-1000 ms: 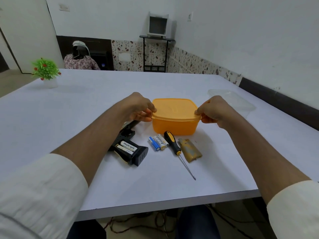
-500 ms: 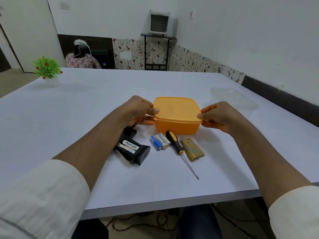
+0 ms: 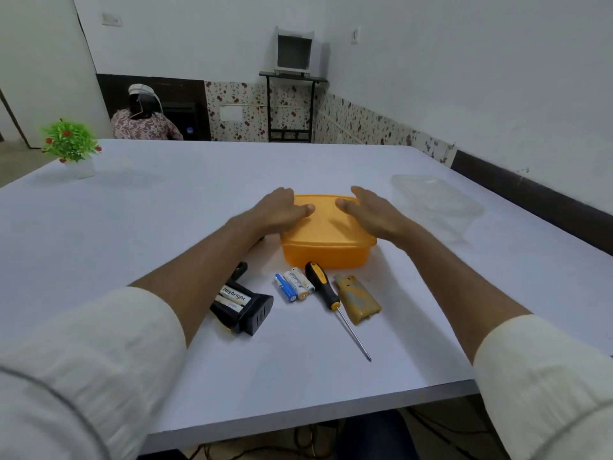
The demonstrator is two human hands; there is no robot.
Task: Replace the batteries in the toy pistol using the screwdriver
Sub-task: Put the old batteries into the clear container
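Observation:
An orange lidded box (image 3: 326, 250) sits mid-table. My left hand (image 3: 280, 210) and my right hand (image 3: 368, 210) lie flat on its lid, fingers spread, holding nothing. In front of the box lies the black toy pistol (image 3: 243, 303), its grip open with batteries showing; my left forearm hides its barrel. To its right lie three loose batteries (image 3: 294, 284), a black-and-yellow screwdriver (image 3: 326, 293) and the tan battery cover (image 3: 357, 298).
A clear plastic container (image 3: 434, 202) lies at the right, near the wall. A small potted plant (image 3: 71, 146) stands at the far left corner. A person sits beyond the table (image 3: 166, 200). The table's front edge is close to me.
Both hands moved from gripping the orange box's side edges up onto its lid and opened flat. The view shifted slightly.

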